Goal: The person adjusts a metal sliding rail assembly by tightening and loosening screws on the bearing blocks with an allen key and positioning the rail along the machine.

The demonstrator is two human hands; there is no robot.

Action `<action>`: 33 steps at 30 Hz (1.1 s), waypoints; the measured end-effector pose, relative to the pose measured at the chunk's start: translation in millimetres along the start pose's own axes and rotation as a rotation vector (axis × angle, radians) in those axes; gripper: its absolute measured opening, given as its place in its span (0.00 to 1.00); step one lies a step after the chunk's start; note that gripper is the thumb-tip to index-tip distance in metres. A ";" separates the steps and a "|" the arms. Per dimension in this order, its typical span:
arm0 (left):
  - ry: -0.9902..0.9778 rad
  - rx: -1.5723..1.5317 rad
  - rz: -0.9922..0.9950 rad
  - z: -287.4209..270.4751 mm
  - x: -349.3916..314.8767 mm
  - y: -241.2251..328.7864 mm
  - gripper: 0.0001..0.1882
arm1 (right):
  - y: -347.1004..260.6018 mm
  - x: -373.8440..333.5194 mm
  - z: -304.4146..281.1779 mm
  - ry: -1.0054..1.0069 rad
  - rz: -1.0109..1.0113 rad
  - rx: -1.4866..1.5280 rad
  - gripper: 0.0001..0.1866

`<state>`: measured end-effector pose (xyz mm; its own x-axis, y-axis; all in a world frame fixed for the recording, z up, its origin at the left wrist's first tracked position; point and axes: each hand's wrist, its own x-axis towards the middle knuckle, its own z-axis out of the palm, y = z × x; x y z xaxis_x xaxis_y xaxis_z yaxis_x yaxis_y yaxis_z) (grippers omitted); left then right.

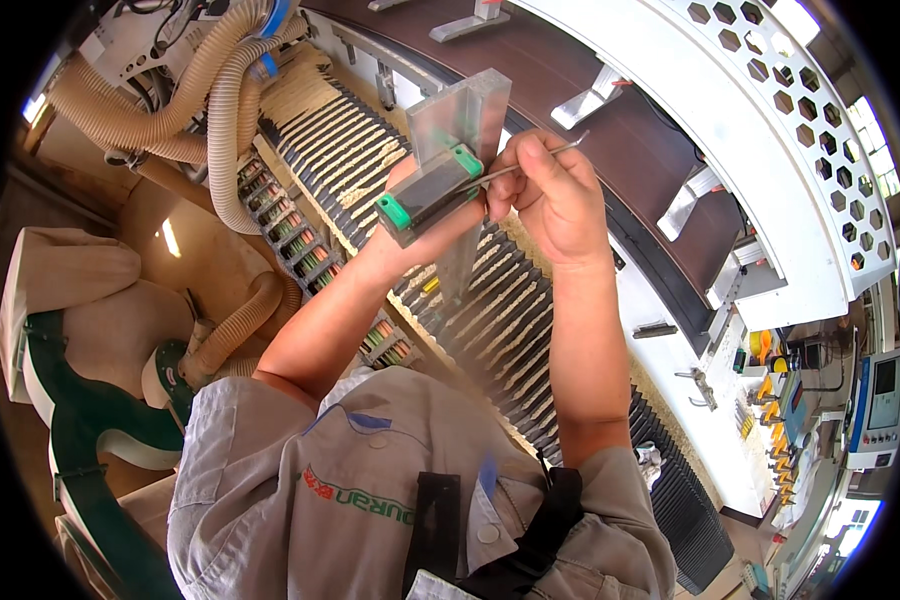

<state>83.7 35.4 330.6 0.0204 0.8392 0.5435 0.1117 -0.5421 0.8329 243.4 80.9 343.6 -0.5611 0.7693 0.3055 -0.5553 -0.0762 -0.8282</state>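
Note:
My left hand (422,243) is closed around a dark rectangular block (428,196) with green end caps. Just beyond the block stands a grey, see-through-looking plate (462,112); whether the two are joined I cannot tell. Between the fingers of my right hand (558,200) is a thin metal hex key (510,172), bent short at its outer end. Its other end reaches the block near the farther green cap (467,160), where the exact contact is hidden. Both hands are raised over the black ribbed bellows cover (510,320).
Pale sawdust lies along the bellows. A cable chain (288,232) and ribbed hoses (225,130) are at the left, beside a green-framed dust collector (55,400). A white machine hood (770,180) curves across the right. Orange-handled tools (770,415) and a control panel (882,405) stand farther right.

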 end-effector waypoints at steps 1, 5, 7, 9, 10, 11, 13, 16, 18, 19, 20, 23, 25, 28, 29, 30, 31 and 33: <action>0.001 0.000 0.000 2.1 -0.3 0.7 0.10 | -0.1 0.6 0.3 0.000 -0.002 -0.013 0.16; 0.033 -0.104 0.013 0.7 -0.7 1.2 0.10 | -0.6 2.1 1.7 -0.014 -0.006 0.003 0.15; -0.016 -0.038 0.053 -0.1 -2.0 1.2 0.10 | -1.3 2.6 2.9 -0.004 0.011 -0.003 0.15; 0.024 -0.056 0.050 2.6 -4.2 3.8 0.11 | -2.9 1.4 5.4 0.009 0.028 -0.006 0.15; 0.024 -0.056 0.049 2.3 -4.0 5.4 0.11 | -3.8 1.1 6.6 0.021 0.043 -0.009 0.15; 0.014 -0.027 0.035 1.8 -3.3 7.9 0.11 | -5.1 1.2 7.4 0.021 0.044 -0.009 0.15; 0.004 0.004 0.019 1.3 -2.4 14.1 0.11 | -7.3 1.5 8.6 0.009 0.034 -0.071 0.16; -0.005 -0.192 -0.014 2.5 -2.5 15.6 0.11 | -6.3 3.7 4.7 -0.016 0.053 -0.046 0.16; -0.023 -0.170 -0.031 -0.1 -0.7 4.1 0.09 | -2.6 5.3 2.7 -0.019 0.050 0.009 0.16; -0.024 -0.170 -0.031 -1.4 0.3 2.1 0.09 | -1.4 5.9 2.3 -0.025 0.047 0.064 0.17; -0.065 -0.140 -0.021 -2.4 1.4 1.3 0.09 | -1.5 5.0 2.4 -0.024 0.047 0.064 0.17; -0.083 -0.090 -0.007 -2.6 1.4 -6.9 0.08 | -2.1 2.1 5.2 0.014 0.024 0.013 0.16; -0.065 -0.074 -0.002 1.5 1.7 -4.8 0.09 | -5.2 1.5 6.1 0.016 0.009 -0.077 0.16; 0.010 -0.137 -0.063 4.3 -2.3 2.1 0.08 | -6.0 1.3 7.1 0.010 0.001 -0.062 0.16; 0.055 -0.095 0.017 3.3 -5.0 -0.8 0.08 | -5.8 1.4 4.6 0.009 0.000 -0.063 0.16; 0.100 -0.054 0.096 1.8 -6.9 -2.9 0.07 | -5.5 1.1 0.2 0.024 -0.017 -0.019 0.15; 0.100 -0.054 0.097 -0.9 -7.2 -4.1 0.07 | -6.2 0.7 -2.6 0.039 -0.034 0.025 0.15; 0.029 0.099 0.103 -6.4 -7.4 -6.3 0.08 | -7.6 -1.2 -2.8 0.058 -0.040 -0.008 0.15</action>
<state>76.4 32.3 322.0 0.0080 0.7768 0.6297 0.2082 -0.6172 0.7588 250.0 82.3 348.2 -0.5016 0.8072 0.3111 -0.5717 -0.0394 -0.8195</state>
